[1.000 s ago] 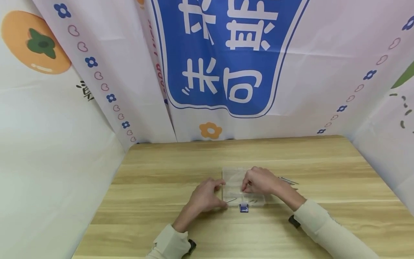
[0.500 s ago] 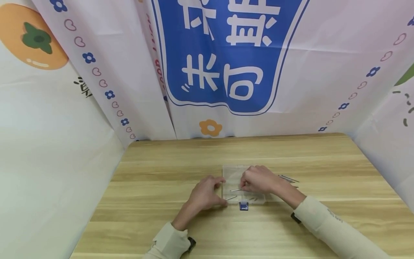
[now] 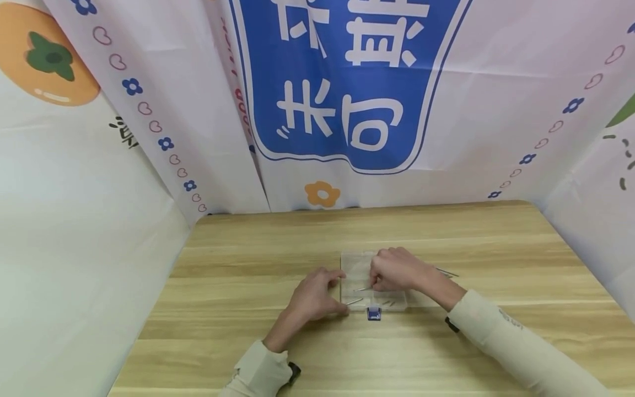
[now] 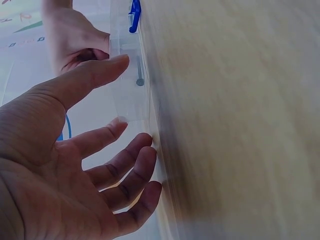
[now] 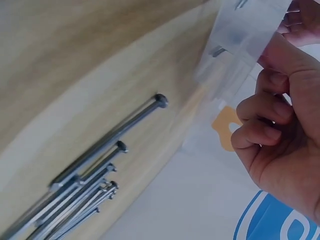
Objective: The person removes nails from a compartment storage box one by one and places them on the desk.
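A clear plastic box (image 3: pixel 347 295) with compartments and a blue latch (image 3: pixel 374 314) sits on the table, its lid (image 3: pixel 349 264) open on the far side. My left hand (image 3: pixel 315 295) holds the box's left end, thumb at the near corner and index finger on the left edge; the other fingers bend loosely. In the left wrist view a nail (image 4: pixel 140 75) shows through the wall. My right hand (image 3: pixel 397 270) is over the box, fingers curled, pinching the end of a thin nail (image 3: pixel 362 289); its thumb tip is hidden. Small nails (image 3: pixel 389 302) lie in the right compartment.
On the table right of the box lies a bunch of several nails (image 5: pixel 107 145) of different lengths, partly behind the right wrist in the head view. A printed cloth (image 3: pixel 297 187) hangs along the table's back edge.
The nail at the right fingertips has come into view, pointing left over the box. The right hand has since lifted slightly. The left hand keeps its place at the box.
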The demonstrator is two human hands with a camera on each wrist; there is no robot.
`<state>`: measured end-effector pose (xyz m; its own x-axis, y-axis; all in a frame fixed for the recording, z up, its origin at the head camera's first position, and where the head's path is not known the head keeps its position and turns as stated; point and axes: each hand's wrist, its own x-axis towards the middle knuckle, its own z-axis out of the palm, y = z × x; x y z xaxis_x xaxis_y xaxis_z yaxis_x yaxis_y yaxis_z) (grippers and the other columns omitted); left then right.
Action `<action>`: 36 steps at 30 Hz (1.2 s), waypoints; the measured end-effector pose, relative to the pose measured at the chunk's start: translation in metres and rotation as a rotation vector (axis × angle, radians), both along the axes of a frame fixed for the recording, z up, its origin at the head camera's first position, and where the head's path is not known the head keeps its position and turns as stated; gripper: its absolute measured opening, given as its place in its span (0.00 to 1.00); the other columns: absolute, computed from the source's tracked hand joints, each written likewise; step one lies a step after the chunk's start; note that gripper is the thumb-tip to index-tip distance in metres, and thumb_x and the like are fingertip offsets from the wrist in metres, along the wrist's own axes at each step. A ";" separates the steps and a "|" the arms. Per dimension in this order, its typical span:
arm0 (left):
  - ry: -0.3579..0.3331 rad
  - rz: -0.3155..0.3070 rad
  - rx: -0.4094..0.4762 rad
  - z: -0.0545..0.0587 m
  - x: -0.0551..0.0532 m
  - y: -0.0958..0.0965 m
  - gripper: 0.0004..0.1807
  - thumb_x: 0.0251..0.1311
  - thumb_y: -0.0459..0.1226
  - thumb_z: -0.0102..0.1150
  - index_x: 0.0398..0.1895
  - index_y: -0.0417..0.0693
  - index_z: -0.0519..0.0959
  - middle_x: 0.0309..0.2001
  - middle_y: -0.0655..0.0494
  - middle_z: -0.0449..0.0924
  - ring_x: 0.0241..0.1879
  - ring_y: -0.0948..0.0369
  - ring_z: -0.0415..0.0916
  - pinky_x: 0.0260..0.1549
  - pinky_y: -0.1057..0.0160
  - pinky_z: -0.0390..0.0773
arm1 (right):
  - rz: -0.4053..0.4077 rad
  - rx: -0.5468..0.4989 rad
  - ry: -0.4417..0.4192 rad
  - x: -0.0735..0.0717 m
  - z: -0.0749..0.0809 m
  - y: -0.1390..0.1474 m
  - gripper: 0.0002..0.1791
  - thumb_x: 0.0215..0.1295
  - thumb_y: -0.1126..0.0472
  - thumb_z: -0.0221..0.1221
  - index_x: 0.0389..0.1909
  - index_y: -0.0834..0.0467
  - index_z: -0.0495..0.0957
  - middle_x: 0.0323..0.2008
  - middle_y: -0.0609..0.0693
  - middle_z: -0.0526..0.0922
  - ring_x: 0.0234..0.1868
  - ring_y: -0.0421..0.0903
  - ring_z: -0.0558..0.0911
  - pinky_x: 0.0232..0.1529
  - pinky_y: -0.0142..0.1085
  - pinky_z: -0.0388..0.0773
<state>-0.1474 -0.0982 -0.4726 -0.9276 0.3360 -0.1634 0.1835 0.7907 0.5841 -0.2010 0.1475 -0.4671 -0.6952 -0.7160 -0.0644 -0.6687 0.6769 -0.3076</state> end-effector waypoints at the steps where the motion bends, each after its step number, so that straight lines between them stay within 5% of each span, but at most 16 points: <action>1: 0.002 0.001 -0.001 0.001 -0.001 0.000 0.41 0.43 0.44 0.89 0.66 0.50 0.84 0.48 0.52 0.81 0.43 0.58 0.74 0.42 0.55 0.78 | 0.000 0.007 0.003 -0.001 0.002 -0.001 0.07 0.62 0.61 0.74 0.27 0.45 0.92 0.32 0.39 0.92 0.27 0.31 0.81 0.32 0.31 0.80; 9: 0.022 -0.006 -0.004 0.008 -0.004 -0.001 0.41 0.43 0.43 0.89 0.66 0.52 0.84 0.49 0.52 0.81 0.43 0.58 0.75 0.42 0.55 0.78 | 0.022 0.053 0.027 -0.007 0.010 -0.004 0.10 0.58 0.63 0.74 0.22 0.44 0.89 0.27 0.36 0.89 0.23 0.32 0.77 0.31 0.31 0.78; 23: 0.009 0.005 0.007 0.003 0.000 -0.004 0.42 0.42 0.42 0.90 0.66 0.49 0.83 0.49 0.50 0.82 0.43 0.58 0.75 0.43 0.54 0.79 | 0.155 0.073 0.161 -0.006 -0.001 -0.007 0.10 0.58 0.61 0.74 0.21 0.44 0.86 0.28 0.36 0.88 0.27 0.32 0.79 0.31 0.29 0.77; 36: 0.013 0.009 0.012 -0.001 0.003 -0.002 0.42 0.42 0.44 0.90 0.65 0.50 0.84 0.49 0.52 0.83 0.44 0.58 0.77 0.44 0.53 0.81 | 0.095 -0.152 -0.050 -0.002 -0.012 0.011 0.05 0.65 0.61 0.73 0.32 0.46 0.93 0.25 0.32 0.79 0.24 0.27 0.70 0.28 0.25 0.69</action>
